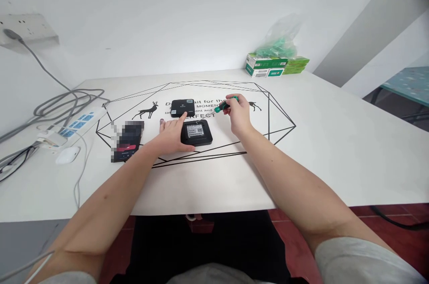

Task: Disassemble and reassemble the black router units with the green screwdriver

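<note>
A small black square box with a white printed label lies flat on the patterned mat. My left hand grips it from the left, thumb along the near edge and index finger at the far edge. My right hand is closed around a screwdriver with a green and black handle. Its thin shaft slants down to the left, and the tip is at the box's far edge; whether it touches I cannot tell. Just beyond lies a second black square piece with small stickers.
A phone, partly blurred, lies left of my left hand. Further left are a power strip, tangled grey cables and a white earbud case. Green and white boxes under a plastic bag stand at the back right.
</note>
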Available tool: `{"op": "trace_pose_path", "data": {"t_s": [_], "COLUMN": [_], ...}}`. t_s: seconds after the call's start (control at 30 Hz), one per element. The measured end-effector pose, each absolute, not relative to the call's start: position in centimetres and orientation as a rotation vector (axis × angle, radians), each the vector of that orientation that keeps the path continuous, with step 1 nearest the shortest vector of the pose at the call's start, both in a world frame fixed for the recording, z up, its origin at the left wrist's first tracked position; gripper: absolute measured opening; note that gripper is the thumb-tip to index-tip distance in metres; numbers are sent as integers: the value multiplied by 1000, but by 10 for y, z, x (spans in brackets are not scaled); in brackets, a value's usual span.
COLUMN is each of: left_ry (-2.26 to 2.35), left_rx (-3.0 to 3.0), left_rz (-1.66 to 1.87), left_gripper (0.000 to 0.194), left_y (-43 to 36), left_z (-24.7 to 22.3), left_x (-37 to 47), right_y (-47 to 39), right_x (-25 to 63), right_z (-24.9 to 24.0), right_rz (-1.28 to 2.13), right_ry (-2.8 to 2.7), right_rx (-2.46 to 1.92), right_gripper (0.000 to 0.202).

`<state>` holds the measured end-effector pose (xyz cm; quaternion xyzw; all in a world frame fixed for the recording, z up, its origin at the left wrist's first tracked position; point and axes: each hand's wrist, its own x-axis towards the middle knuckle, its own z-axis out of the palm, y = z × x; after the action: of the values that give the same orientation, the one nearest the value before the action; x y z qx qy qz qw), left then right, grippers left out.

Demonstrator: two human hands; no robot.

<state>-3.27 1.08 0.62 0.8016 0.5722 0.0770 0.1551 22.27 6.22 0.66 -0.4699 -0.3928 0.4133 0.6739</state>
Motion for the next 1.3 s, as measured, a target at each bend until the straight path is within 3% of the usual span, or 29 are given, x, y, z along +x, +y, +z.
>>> {"op": "trace_pose_path", "data": {"t_s": [0.63, 0.7, 0.8, 0.87, 1.0, 1.3], "left_ry": [1618, 1602, 1618, 1630, 1576, 1596], "left_rx": [2349, 2373, 2374, 2350, 2340, 2361], "left_rz": [264, 315, 516, 623, 648, 618], "left_gripper": [131, 109, 50, 32, 20, 21], "left_y": [18, 17, 17, 18, 21, 30], "left_z": [-2, 0, 1, 0, -1, 3], "left_x": [-41, -39, -31, -24, -13, -5], "right_y": [65, 64, 63, 63, 63, 69], "right_x": [225, 224, 223, 222, 220, 225], "right_z": [3, 3, 3, 2, 0, -1], "right_rz": [933, 933, 931, 936, 948, 928], "right_ry": [-967, -961, -945, -953, -990, -961], "right_rx": [-1049, -1047, -1041, -1029, -995, -1000], "right_gripper": [14, 13, 12, 13, 14, 12]}}
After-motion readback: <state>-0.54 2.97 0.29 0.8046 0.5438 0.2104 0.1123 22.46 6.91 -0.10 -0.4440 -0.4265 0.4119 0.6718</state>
